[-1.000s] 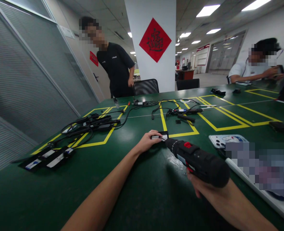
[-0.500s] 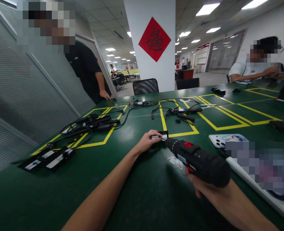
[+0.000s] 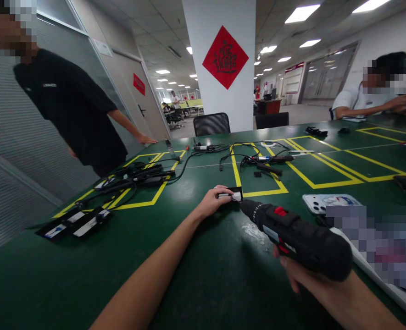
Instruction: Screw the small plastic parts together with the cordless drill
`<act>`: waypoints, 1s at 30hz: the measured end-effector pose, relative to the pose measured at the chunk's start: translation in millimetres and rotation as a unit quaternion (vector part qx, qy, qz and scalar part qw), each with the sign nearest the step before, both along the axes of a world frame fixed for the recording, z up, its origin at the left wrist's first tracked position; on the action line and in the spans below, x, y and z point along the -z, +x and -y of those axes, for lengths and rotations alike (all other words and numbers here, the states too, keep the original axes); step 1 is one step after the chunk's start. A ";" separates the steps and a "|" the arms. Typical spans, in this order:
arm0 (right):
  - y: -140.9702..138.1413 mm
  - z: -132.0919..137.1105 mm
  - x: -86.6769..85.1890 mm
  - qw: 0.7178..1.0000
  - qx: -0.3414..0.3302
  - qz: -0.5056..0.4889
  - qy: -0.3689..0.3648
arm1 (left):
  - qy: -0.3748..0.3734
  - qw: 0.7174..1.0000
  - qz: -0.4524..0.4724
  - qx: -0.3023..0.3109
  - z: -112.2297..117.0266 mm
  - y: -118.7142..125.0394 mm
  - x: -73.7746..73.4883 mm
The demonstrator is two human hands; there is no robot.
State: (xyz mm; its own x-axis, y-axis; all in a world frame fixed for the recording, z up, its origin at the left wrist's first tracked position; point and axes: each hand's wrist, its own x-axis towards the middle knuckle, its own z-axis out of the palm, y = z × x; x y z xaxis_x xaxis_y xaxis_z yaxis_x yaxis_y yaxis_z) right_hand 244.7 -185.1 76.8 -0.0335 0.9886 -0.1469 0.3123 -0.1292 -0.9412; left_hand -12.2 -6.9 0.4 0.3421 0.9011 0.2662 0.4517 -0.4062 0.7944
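My right hand (image 3: 301, 272) is wrapped round the handle of a black cordless drill (image 3: 299, 236) with red buttons. The drill points left and away, its bit at the near right end of a small black and white part (image 3: 236, 195). My left hand (image 3: 216, 201) grips that part against the green table, fingers closed over its left side. Whether the bit touches a screw is too small to tell. Under the drill's nose lies a crumpled clear plastic piece (image 3: 254, 230).
Black cables with boxes (image 3: 147, 174) lie at left, near two flat black and white parts (image 3: 91, 223). More cables and tools (image 3: 268, 159) sit beyond my hands. A phone (image 3: 330, 201) lies at right. One person (image 3: 72, 105) stands at left; another (image 3: 357, 103) sits far right.
The drill has shifted slightly right and toward me, while my left hand stays on the part. The standing person has moved left along the table. The view has turned a little.
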 end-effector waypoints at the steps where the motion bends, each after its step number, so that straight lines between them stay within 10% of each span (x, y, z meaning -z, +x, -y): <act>1: -0.4 -1.6 5.0 1.000 0.002 0.000 0.003 | -0.001 1.000 -0.001 -0.006 -0.1 -0.6 0.0; 11: -2.8 -9.1 37.5 0.999 0.005 0.016 -0.035 | -0.013 1.000 -0.006 -0.006 3.4 0.1 -5.4; 30: 3.2 -4.7 -12.2 0.991 -0.076 0.089 -0.071 | -0.002 1.000 -0.010 -0.010 2.1 3.4 -3.3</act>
